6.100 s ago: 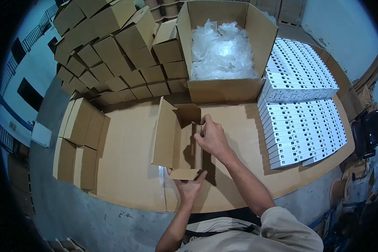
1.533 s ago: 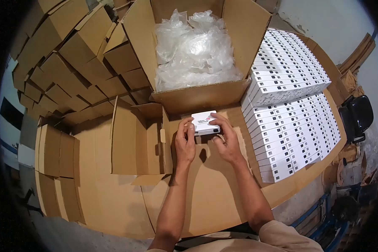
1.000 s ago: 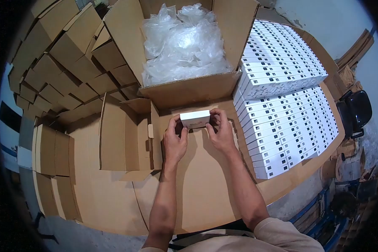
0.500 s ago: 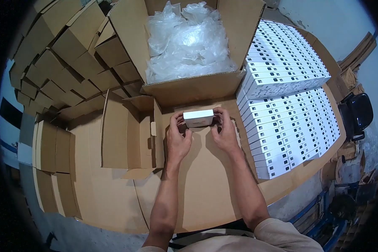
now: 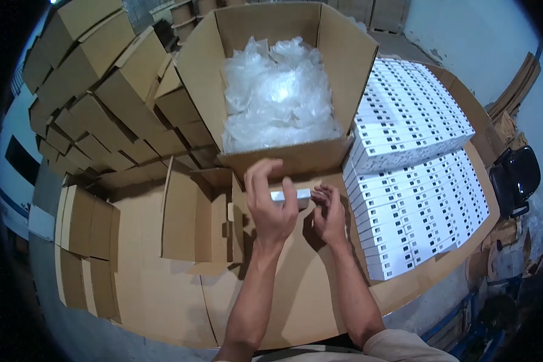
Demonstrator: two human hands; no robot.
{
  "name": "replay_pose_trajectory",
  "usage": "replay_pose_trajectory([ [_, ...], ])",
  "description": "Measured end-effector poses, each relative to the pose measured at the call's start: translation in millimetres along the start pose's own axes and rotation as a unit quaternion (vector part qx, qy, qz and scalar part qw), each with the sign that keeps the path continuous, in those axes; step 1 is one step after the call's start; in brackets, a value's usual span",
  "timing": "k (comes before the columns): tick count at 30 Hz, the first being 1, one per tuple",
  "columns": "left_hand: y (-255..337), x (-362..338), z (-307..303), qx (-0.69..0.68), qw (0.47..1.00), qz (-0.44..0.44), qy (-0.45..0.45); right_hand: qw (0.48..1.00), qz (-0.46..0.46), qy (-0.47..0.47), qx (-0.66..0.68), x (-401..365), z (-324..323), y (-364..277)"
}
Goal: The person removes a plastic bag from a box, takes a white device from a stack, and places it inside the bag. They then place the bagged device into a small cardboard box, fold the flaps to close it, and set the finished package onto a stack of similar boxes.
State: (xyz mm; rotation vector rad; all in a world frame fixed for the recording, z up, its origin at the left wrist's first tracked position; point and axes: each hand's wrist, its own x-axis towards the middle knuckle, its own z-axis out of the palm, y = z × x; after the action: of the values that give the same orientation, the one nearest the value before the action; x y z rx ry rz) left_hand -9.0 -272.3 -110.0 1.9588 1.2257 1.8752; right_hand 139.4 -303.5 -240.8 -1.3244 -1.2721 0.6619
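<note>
A small white box [image 5: 302, 194] stands on the cardboard-covered table between my hands, its left part hidden behind my left thumb. My left hand [image 5: 268, 206] is lifted in front of its left end, fingers spread and apart from the thumb. Close to the right end, my right hand [image 5: 330, 216] has its fingers loosely bent and parted, fingertips right by the box's edge. Directly beyond is a large open carton [image 5: 283, 158] filled with clear plastic bags [image 5: 280, 99]. An open, unfilled brown carton [image 5: 184, 220] lies to the left of my left hand.
Rows of white boxes [image 5: 416, 199] are stacked at the right, in two levels. Brown cartons [image 5: 96, 102] pile up at the back left, with several more [image 5: 87, 247] at the table's left edge. A black chair [image 5: 516, 181] stands beyond the right side.
My left hand has let go of the white box and risen with fingers spread. My right hand has loosened at its right end. The camera view has shifted, with the scene lower in it.
</note>
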Motion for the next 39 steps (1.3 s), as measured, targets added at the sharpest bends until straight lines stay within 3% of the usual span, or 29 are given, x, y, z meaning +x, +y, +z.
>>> replay_pose_trajectory([
  [3,-3,70,31,0.003,0.999,-0.038,-0.002,0.999,0.045,0.007,-0.024,0,0,-22],
  [5,-29,116,53,0.037,0.998,-0.017,-0.048,0.999,0.045,0.013,-0.015,-1,0,-23],
  [8,-79,174,86,0.102,0.977,-0.054,-0.180,0.999,0.036,0.020,-0.005,-1,0,-16],
  [12,-109,208,111,0.252,0.910,-0.008,-0.329,0.999,0.037,0.016,0.000,0,-2,-24],
  [15,-104,219,116,0.307,0.861,-0.073,-0.400,0.999,0.052,0.011,-0.005,2,-3,-25],
  [19,-112,245,123,0.272,0.839,-0.076,-0.466,0.999,0.045,0.010,0.008,2,-4,-24],
  [22,-115,265,120,0.263,0.861,-0.057,-0.432,0.998,0.055,0.018,0.026,2,-4,-27],
  [29,-86,313,103,0.245,0.850,0.007,-0.467,0.996,0.071,0.016,0.044,1,-4,-25],
  [32,-81,322,98,0.198,0.861,-0.070,-0.464,0.996,0.072,0.017,0.047,1,-4,-25],
  [39,-92,327,99,0.061,0.902,-0.117,-0.410,0.997,0.062,0.021,0.029,0,-2,-20],
])
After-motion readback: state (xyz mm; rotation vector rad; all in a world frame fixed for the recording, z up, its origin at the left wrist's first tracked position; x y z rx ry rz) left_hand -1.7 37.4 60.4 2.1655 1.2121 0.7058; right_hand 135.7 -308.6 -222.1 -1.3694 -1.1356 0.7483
